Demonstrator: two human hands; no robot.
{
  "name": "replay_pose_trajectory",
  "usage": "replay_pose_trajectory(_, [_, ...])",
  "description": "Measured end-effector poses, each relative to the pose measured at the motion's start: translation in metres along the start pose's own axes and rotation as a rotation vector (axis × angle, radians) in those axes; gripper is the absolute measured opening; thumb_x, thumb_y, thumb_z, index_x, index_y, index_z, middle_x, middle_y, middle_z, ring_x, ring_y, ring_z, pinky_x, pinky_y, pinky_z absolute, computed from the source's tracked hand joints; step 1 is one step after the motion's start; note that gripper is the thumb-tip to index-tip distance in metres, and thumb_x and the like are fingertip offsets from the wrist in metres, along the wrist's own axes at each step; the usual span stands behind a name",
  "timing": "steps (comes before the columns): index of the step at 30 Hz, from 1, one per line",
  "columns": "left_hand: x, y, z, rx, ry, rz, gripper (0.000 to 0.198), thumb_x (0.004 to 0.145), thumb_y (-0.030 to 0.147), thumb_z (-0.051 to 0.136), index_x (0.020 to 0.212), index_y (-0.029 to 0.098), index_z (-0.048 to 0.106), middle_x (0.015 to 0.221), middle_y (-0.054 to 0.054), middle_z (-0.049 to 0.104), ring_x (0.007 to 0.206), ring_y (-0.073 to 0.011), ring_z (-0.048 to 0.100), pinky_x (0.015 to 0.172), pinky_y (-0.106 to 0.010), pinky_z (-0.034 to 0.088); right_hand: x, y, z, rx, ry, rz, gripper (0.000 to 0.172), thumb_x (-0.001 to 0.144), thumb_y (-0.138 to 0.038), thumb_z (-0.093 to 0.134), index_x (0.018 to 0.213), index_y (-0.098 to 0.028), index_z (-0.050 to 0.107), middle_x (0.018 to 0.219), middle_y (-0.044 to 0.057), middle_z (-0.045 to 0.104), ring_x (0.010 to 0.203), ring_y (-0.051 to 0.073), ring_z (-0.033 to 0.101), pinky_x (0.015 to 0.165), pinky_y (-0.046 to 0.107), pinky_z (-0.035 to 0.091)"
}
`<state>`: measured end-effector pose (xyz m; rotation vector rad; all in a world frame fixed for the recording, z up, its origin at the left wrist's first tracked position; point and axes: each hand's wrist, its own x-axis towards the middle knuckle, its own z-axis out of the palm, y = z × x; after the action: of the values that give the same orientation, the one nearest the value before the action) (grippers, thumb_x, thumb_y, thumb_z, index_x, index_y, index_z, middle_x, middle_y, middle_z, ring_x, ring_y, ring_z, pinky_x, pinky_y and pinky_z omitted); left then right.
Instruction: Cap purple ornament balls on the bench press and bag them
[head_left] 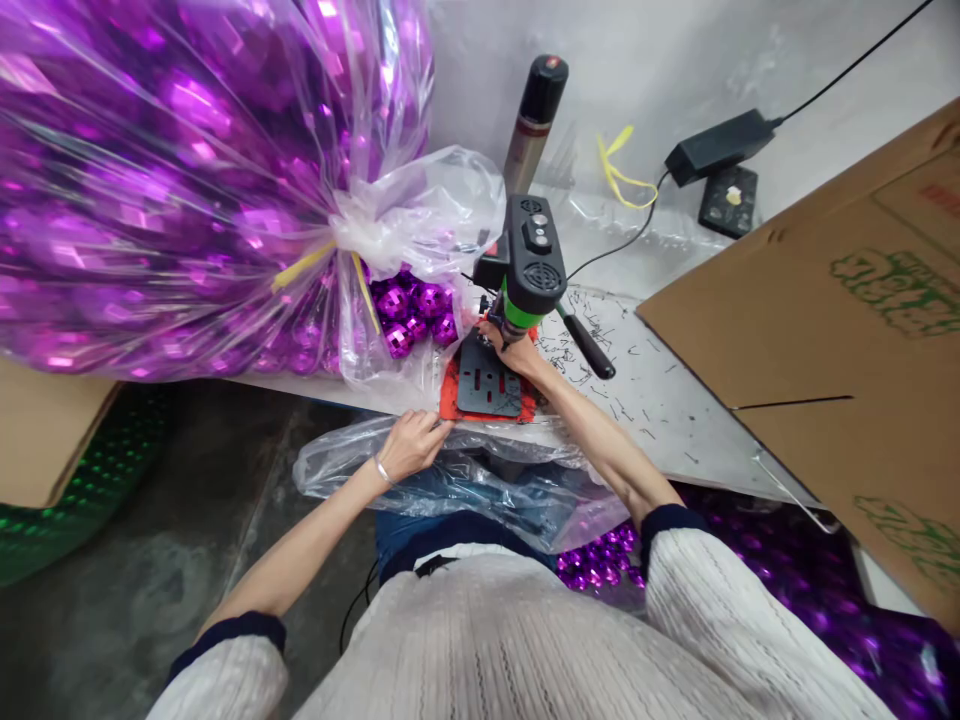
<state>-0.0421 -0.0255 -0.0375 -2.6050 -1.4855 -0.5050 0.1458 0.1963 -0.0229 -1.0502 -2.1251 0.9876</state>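
Note:
A small bench drill press [536, 255], black with a green band, stands on the table over a grey slotted base plate [489, 375]. Under that plate lies a red-orange mat [450, 392]. My right hand [514, 350] reaches below the drill head, its fingers bent together by the chuck; what they grip is hidden. My left hand [414, 443] is at the table's front edge, near the mat's left corner, with fingers curled and closed. Something too small to name may be in them. Purple faceted balls [412, 310] lie left of the drill, beside clear plastic.
A huge tied clear bag of purple balls [187, 190] fills the left. Cardboard boxes [832, 330] stand at right. Black shavings litter the table [645, 400]. A power adapter [720, 145] with its cord and a yellow tie [619, 165] are behind. Clear plastic [337, 465] drapes over my lap.

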Motion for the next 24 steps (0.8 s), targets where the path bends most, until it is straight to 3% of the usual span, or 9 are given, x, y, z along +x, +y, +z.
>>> replay_pose_trajectory(6, [0.010, 0.000, -0.002, 0.018, -0.081, -0.135, 0.028, 0.103, 0.029, 0.047, 0.095, 0.019, 0.072, 0.090, -0.009, 0.063, 0.070, -0.0175, 0.057, 0.070, -0.033, 0.038, 0.005, 0.006, -0.001, -0.009, -0.020, 0.041, 0.046, 0.095, -0.056, 0.044, 0.097, -0.021, 0.073, 0.099, 0.010, 0.076, 0.105, 0.030, 0.071, 0.099, 0.050, 0.056])
replay_pose_trajectory(9, [0.015, -0.010, 0.000, -0.023, -0.115, -0.182, 0.029, 0.102, 0.026, 0.047, 0.091, 0.018, 0.072, 0.093, -0.010, 0.063, 0.073, -0.0184, 0.059, 0.071, -0.032, 0.041, 0.005, 0.010, 0.002, -0.013, -0.004, 0.039, 0.042, 0.095, -0.053, 0.046, 0.098, -0.020, 0.072, 0.099, 0.010, 0.075, 0.104, 0.030, 0.070, 0.101, 0.049, 0.056])
replay_pose_trajectory(12, [0.023, -0.023, 0.004, -0.136, -0.101, -0.233, 0.027, 0.099, 0.019, 0.047, 0.082, 0.017, 0.068, 0.083, -0.008, 0.062, 0.070, -0.0175, 0.058, 0.067, -0.029, 0.043, 0.004, 0.013, 0.005, 0.003, 0.017, 0.035, 0.042, 0.095, -0.053, 0.046, 0.101, -0.017, 0.068, 0.099, 0.011, 0.074, 0.102, 0.029, 0.069, 0.099, 0.048, 0.056])
replay_pose_trajectory(17, [0.041, -0.037, 0.008, -0.377, -0.026, -0.385, 0.022, 0.096, 0.020, 0.050, 0.080, 0.018, 0.065, 0.069, -0.002, 0.058, 0.063, -0.0136, 0.054, 0.062, -0.023, 0.042, 0.004, 0.012, 0.005, 0.050, -0.010, 0.016, 0.044, 0.095, -0.054, 0.045, 0.101, -0.017, 0.067, 0.098, 0.010, 0.074, 0.107, 0.030, 0.067, 0.103, 0.047, 0.053])
replay_pose_trajectory(21, [0.051, -0.040, 0.006, -0.461, -0.076, -0.474, 0.022, 0.096, 0.026, 0.052, 0.081, 0.018, 0.067, 0.072, -0.002, 0.063, 0.065, -0.0124, 0.056, 0.063, -0.021, 0.042, 0.005, 0.010, 0.004, 0.054, -0.040, 0.021, 0.049, 0.095, -0.058, 0.042, 0.101, -0.017, 0.068, 0.094, 0.009, 0.074, 0.110, 0.030, 0.065, 0.105, 0.047, 0.051])
replay_pose_trajectory(24, [0.055, -0.042, 0.004, -0.475, -0.088, -0.559, 0.018, 0.093, 0.024, 0.054, 0.091, 0.018, 0.071, 0.077, -0.002, 0.069, 0.069, -0.0130, 0.059, 0.065, -0.020, 0.044, 0.004, 0.012, 0.006, 0.053, -0.022, 0.046, 0.050, 0.094, -0.059, 0.044, 0.103, -0.016, 0.068, 0.093, 0.008, 0.074, 0.108, 0.028, 0.064, 0.102, 0.045, 0.052])
